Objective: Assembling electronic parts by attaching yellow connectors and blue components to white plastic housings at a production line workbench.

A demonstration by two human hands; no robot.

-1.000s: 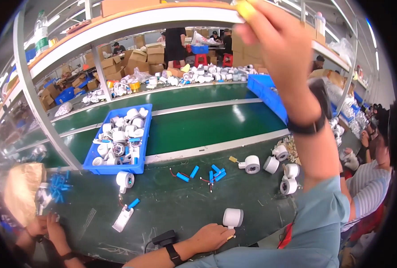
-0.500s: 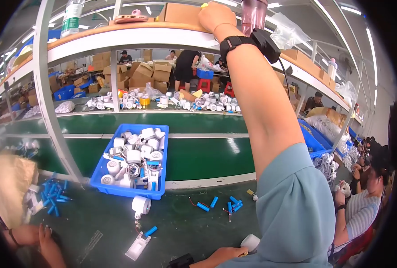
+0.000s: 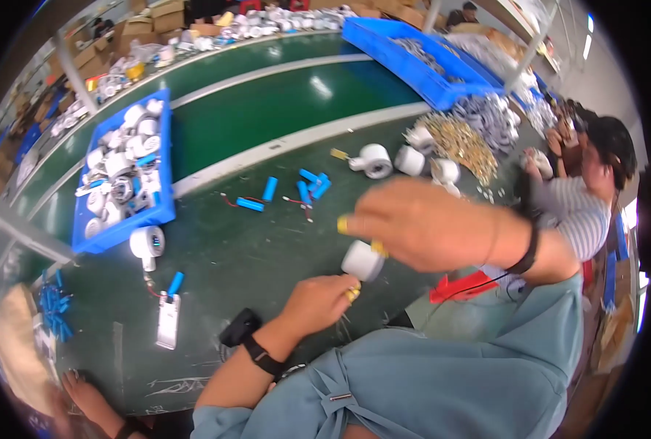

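My left hand (image 3: 319,301) is closed at the lower middle, its fingertips gripping a white cylindrical housing (image 3: 363,261). Yellow covers show on fingertips of both hands. Just above and to the right of the housing is my right hand (image 3: 428,223), blurred by motion, so what its fingers hold cannot be made out. To the left on the bench lie a white round fan-like unit (image 3: 147,243) and, wired to it, a white casing (image 3: 168,322) with a blue cylindrical battery (image 3: 176,283) beside it. Several blue batteries (image 3: 313,185) with leads lie beyond my hands.
A blue crate (image 3: 166,157) full of white units stands at the left. Further white units (image 3: 375,161) and a heap of small brass-coloured parts (image 3: 464,146) lie at the right, near a large blue tray (image 3: 442,94). Another person's hand (image 3: 91,401) rests at lower left; a co-worker (image 3: 578,186) sits at right.
My right hand has come down from the overhead shelf to beside the housing. The view has tilted down and turned right, bringing my left hand and the housing more fully into sight.
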